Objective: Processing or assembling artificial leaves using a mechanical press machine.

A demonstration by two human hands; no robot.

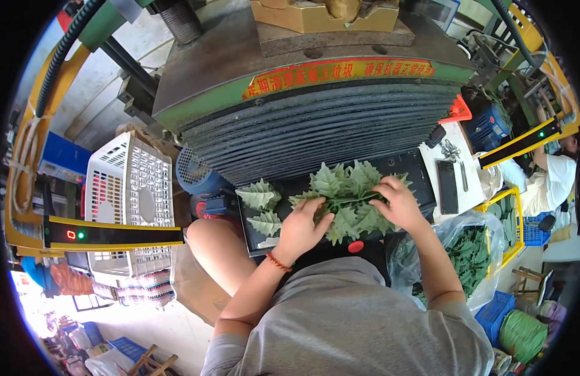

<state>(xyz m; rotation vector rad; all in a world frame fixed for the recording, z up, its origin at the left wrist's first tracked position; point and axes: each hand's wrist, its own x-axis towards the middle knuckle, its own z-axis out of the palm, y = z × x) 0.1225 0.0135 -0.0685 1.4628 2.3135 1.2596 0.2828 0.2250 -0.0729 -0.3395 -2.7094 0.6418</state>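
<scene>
A bunch of jagged green artificial leaves [346, 220] lies spread on the black work surface in front of me, with darker green stems at its middle. My left hand [304, 227], a beaded bracelet on its wrist, has its fingers curled around the bunch's left side near the stems. On the right side, my right hand [400, 203] bends its fingers and thumb onto the leaves. Both fingertips are partly lost among the foliage. To the left lie two separate pale green leaves, an upper leaf [258, 195] and a lower leaf [265, 224].
A large press with a ribbed front [315, 128] rises beyond my hands. Yellow-and-black bars flank me, the left bar [114, 235] beside a white plastic crate [149, 172]. At right stand a white side table [456, 144] and a clear bag of dark green leaves [469, 257].
</scene>
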